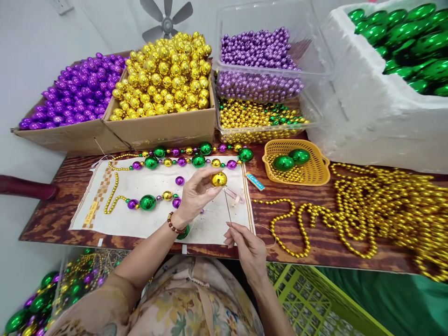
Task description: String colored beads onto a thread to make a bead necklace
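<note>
My left hand (196, 193) pinches a shiny gold bead (219, 179) above a white cloth (115, 219) on the wooden table (315, 242). My right hand (247, 245) is closed on the lower end of a thin needle (227, 207) that points up toward the bead, with a fine thread trailing to the right. A partly strung necklace of green, purple and gold beads (182, 161) lies across the cloth, its free end near a green bead (147, 202). A loose purple bead (179, 180) rests on the cloth.
Cardboard boxes of purple beads (75, 91) and gold beads (164, 70) stand at the back, beside clear tubs of small purple and gold beads (259, 70). A yellow basket (315, 172) holds two green beads. Gold bead strands (385, 210) pile at right, below a foam box of green beads (406, 37).
</note>
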`<state>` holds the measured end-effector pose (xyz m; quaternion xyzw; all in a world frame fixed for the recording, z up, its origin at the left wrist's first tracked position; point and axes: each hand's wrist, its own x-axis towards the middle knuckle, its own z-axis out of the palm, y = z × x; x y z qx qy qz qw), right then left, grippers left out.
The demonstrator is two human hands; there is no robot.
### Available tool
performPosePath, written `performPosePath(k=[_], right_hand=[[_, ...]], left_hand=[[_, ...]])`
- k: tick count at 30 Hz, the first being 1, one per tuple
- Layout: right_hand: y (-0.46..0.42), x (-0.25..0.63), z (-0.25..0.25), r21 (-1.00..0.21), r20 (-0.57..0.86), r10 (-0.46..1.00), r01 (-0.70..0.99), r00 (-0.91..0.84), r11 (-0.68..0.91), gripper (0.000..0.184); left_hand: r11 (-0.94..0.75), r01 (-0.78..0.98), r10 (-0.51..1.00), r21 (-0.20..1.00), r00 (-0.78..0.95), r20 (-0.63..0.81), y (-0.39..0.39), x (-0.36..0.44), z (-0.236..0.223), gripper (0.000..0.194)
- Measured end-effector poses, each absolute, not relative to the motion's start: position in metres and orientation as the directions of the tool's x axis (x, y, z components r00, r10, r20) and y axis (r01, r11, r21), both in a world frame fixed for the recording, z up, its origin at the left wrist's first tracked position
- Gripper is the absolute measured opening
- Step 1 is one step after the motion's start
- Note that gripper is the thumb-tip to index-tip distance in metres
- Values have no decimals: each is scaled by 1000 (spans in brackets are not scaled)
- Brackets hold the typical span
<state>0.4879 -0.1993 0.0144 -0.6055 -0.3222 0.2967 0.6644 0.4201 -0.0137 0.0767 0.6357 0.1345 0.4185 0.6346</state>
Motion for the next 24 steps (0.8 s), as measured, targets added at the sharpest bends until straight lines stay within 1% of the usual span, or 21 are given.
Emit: performPosePath(k=[4,6,9,12,17,24], right_hand=[[-199,486,9,-998,45,794,-11,607,65,17],[-198,485,6,-999,37,794,-5,607,51,18],[-196,485,5,-999,32,794,7,606,35,19],[-194,485,5,-1000,27,793,8,608,28,19],[-193,484,6,-999,15,786,-14,618,31,19],[-184,478,7,-999,20,738,-19,674,44,21]], left_hand=[[120,-381,742,917,648,172,-11,422,83,32],[214,-382,756,899,648,95,-10,422,87,32],[306,-375,750,875,661,21,-10,422,93,31],[348,-376,740,859,673,-5,-10,422,96,30],[366,-354,725,861,688,-25,-12,422,94,32],[391,-350,689,851,725,-18,-27,423,92,36]])
